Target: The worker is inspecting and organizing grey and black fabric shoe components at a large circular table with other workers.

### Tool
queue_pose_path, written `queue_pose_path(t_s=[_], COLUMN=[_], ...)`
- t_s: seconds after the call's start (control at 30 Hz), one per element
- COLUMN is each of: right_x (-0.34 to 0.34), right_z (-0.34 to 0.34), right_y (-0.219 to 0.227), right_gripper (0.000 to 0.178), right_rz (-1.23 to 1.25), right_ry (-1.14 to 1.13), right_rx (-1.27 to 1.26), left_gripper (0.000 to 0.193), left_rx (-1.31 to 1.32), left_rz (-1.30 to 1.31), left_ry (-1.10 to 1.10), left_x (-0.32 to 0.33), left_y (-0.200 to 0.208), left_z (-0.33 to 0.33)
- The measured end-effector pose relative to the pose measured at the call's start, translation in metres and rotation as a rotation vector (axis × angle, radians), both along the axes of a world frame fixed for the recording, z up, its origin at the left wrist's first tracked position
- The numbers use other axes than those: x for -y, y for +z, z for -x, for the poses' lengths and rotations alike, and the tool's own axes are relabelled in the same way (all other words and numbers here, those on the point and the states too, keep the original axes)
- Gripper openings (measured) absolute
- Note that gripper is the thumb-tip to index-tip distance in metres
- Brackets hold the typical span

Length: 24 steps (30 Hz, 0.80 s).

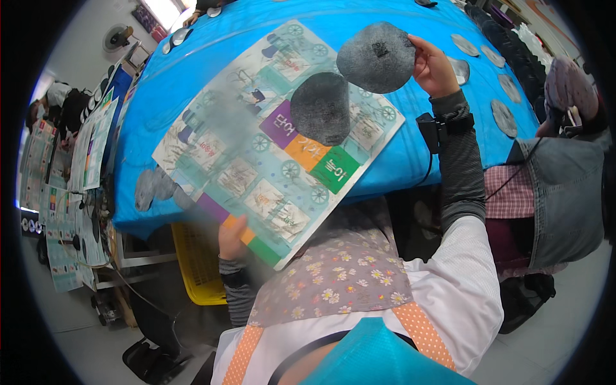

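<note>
My right hand (436, 69) pinches the right edge of a dark grey, rounded felt-like pad (378, 61), which has a small darker patch near its middle. A second grey pad (319, 110), with one straighter side, lies over the printed board (240, 144) just below and left of the first. I cannot tell whether the two pads touch. The board is large, pale green and worn, with purple, orange and green blocks. At its lower left edge my left hand (233, 239) is closed on it, the thumb side over the top and the other fingers hidden beneath.
A blue-covered table (430, 163) spreads out ahead. More grey pads (504, 117) lie along its right side, and others (149, 187) at its left edge. A yellow basket (196, 269) stands below. Another person (564, 192) in denim sits at the right; printed boards (99, 138) stand at the left.
</note>
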State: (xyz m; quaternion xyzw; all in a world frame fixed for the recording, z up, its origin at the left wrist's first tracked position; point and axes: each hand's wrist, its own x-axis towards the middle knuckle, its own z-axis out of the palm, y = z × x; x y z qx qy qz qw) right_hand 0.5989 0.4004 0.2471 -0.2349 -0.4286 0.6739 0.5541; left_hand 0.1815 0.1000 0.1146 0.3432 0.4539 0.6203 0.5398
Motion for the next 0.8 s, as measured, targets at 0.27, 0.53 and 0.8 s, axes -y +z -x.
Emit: queue_pose_path(t_s=[0.27, 0.53, 0.8], right_x=[-0.001, -0.005, 0.01], right_z=[-0.032, -0.081, -0.112], right_y=[0.015, -0.013, -0.042], right_gripper=[0.022, 0.019, 0.021], right_rz=[-0.089, -0.119, 0.157], right_ry=[-0.034, -0.167, -0.444], right_rx=[-0.072, -0.017, -0.013], left_gripper=[0.044, 0.049, 0.048], left_rx=[0.049, 0.25, 0.222], left_rz=[-0.002, -0.044, -0.031], left_ry=[-0.089, -0.198, -0.176], left_x=[-0.004, -0.011, -0.013], left_y=[-0.002, 0.0, 0.004], left_z=[0.004, -0.004, -0.003])
